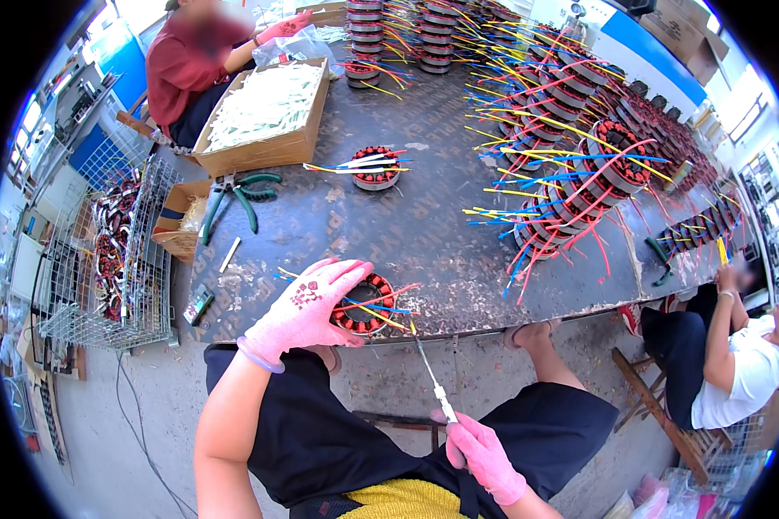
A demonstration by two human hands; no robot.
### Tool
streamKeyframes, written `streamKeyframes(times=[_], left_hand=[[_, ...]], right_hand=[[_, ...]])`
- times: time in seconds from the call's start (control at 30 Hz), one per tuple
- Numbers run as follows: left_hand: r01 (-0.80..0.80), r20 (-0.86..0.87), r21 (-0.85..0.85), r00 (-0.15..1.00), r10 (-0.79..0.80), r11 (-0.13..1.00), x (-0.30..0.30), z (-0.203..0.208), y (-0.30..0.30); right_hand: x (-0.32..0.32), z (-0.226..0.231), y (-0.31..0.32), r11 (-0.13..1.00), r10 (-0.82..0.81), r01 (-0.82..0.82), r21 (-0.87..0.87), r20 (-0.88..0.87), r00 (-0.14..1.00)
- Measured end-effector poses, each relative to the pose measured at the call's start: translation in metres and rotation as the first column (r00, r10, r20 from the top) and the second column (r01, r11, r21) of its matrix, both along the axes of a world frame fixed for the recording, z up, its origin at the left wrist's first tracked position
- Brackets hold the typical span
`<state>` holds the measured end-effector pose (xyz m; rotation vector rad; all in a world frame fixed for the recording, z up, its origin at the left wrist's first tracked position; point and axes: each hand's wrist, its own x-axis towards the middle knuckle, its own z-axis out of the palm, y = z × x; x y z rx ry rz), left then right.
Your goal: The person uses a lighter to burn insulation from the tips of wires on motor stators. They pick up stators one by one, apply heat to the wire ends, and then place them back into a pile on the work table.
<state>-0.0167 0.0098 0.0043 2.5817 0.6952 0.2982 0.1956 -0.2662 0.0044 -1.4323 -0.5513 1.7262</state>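
Observation:
My left hand [307,303], in a pink glove, rests over a motor stator [381,325] at the table's near edge, its fingers and thumb gripping the ring's left side. Red windings line the ring, and blue, yellow and red wires stick out of it. My right hand [485,454], also gloved in pink, is closed round a thin metal rod tool [429,370] with a white part near the fingers. The tool's tip is close to the yellow wire's end; whether they touch I cannot tell. Farther back lies another stator [375,178] with white sleeves on its wires.
Green-handled pliers [244,201], a white sleeve [230,255] and a small green box [199,306] lie on the left. A cardboard box [312,117] holds white sleeves. Stacked stators [563,208] fill the right. Wire baskets [147,303] stand left; co-workers sit far left and right.

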Motion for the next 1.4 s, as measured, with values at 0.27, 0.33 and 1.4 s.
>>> streamKeyframes(times=[0.27,0.33,1.4], left_hand=[[0.004,-0.004,-0.006,1.0,-0.004,1.0,0.0001,-0.0004,0.0007],[0.006,-0.001,-0.004,1.0,-0.006,1.0,-0.0009,-0.0016,0.0015],[0.017,0.046,0.01,0.999,-0.017,1.0,-0.0024,-0.0058,0.0025]], right_hand=[[0.0003,-0.0059,-0.0018,1.0,-0.003,0.003,0.005,-0.011,1.0],[0.0005,-0.005,-0.0015,1.0,0.001,-0.001,-0.001,-0.004,1.0],[-0.0042,0.0018,0.0017,1.0,-0.013,0.012,0.017,0.055,0.998]])
